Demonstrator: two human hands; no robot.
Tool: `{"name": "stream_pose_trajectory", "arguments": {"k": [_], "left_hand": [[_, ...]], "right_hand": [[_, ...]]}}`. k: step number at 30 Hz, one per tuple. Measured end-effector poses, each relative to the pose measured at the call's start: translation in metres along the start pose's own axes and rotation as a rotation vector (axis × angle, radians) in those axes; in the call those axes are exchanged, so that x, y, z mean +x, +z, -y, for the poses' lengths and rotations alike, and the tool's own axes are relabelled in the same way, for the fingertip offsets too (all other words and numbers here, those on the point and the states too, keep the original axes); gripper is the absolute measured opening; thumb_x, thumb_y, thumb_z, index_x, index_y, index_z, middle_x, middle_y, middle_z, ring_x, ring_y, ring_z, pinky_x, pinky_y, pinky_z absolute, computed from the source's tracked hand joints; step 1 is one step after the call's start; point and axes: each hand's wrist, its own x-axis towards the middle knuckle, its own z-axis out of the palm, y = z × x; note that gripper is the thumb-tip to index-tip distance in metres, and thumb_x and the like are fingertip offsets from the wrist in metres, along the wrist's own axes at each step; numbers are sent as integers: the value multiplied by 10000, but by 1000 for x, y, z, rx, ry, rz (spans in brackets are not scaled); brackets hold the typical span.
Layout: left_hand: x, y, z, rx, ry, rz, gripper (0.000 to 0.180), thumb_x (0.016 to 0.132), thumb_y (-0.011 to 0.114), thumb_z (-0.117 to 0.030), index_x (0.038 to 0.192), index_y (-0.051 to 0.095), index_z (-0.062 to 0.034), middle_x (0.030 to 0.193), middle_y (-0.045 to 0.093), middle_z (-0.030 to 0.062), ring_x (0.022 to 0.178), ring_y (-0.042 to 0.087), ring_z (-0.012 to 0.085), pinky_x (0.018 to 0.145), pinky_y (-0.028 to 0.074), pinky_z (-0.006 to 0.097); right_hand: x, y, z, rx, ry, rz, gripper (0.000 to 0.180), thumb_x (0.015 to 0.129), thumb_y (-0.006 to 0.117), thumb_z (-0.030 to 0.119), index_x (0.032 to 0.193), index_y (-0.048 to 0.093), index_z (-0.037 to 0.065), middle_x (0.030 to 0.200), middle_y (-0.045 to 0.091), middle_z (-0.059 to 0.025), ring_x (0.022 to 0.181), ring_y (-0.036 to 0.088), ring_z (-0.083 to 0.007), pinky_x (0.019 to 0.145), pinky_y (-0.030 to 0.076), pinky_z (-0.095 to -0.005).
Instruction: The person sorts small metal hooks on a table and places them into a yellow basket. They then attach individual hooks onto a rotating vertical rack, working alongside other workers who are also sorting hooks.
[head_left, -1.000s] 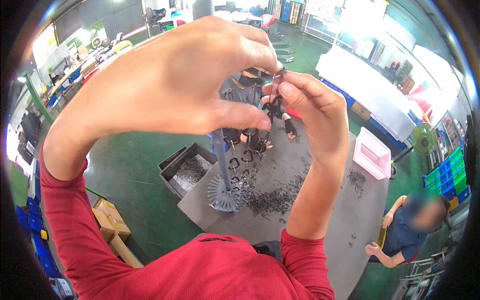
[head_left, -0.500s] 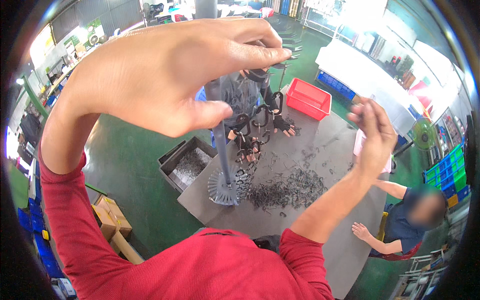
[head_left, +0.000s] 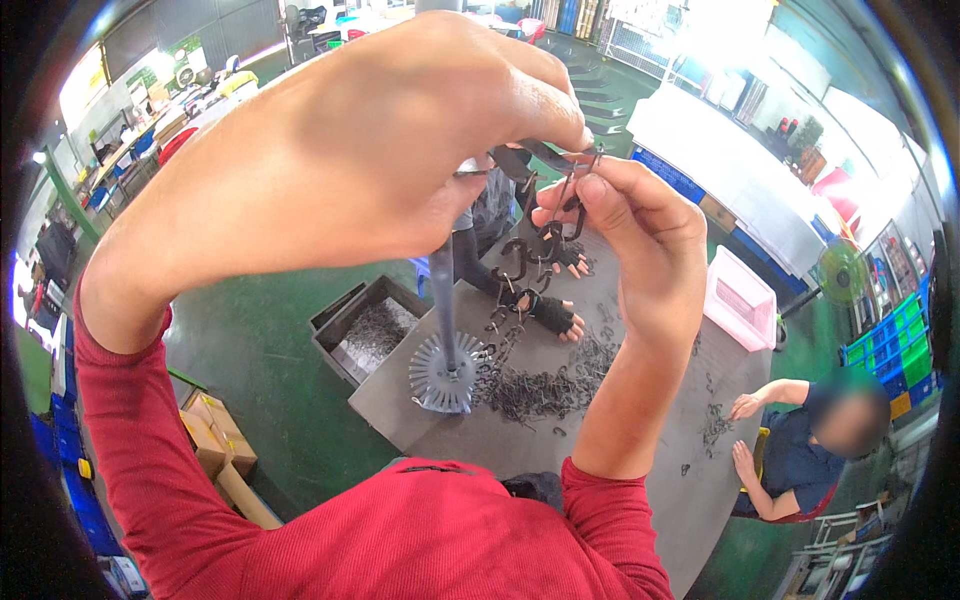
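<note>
My left hand [head_left: 420, 130] arches across the upper middle, its fingers curled over a flat black strip [head_left: 546, 154]. My right hand [head_left: 655, 225] is raised beside it, thumb and fingers pinching a thin dark wire hook [head_left: 566, 190] against the strip's end. Below both hands dangle black curved hooks [head_left: 514, 258], linked in a loose chain. A grey upright pole [head_left: 443, 300] passes behind my left hand and ends at a slotted round disc [head_left: 436, 375] on the grey table [head_left: 410, 405]. My left thumb is hard to make out.
Many dark hooks lie heaped [head_left: 540, 390] on the table. Opposite, a person's black-gloved hand [head_left: 550, 312] rests there; another person [head_left: 800, 450] sits at the right. A pink basket [head_left: 740, 300] stands at the far right, a grey bin [head_left: 370, 335] by the left edge.
My right hand has come left to the strip beside my left hand, whose fingers have curled further. The red basket is now out of sight behind my right hand. The seated person's hand reaches onto the table.
</note>
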Motion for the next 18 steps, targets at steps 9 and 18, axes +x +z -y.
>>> {"name": "stream_pose_trajectory", "arguments": {"k": [9,18], "left_hand": [[0,-6,1,104,-46,119,520,628,519,119,1125,548,-30,1093,556,134,988,547,315,803,443,368],[4,-4,3,154,80,71,605,623,503,136,1209,471,-14,1180,499,166,1091,489,352,882,412,382]], "right_hand": [[-11,-46,8,-205,-81,-315,145,855,559,61,934,640,-29,741,638,-95,670,628,-158,610,492,-252],[-30,-105,11,-1301,51,-560,307,839,595,151,1095,594,-17,1019,652,-113,954,606,-189,842,441,-291]]}}
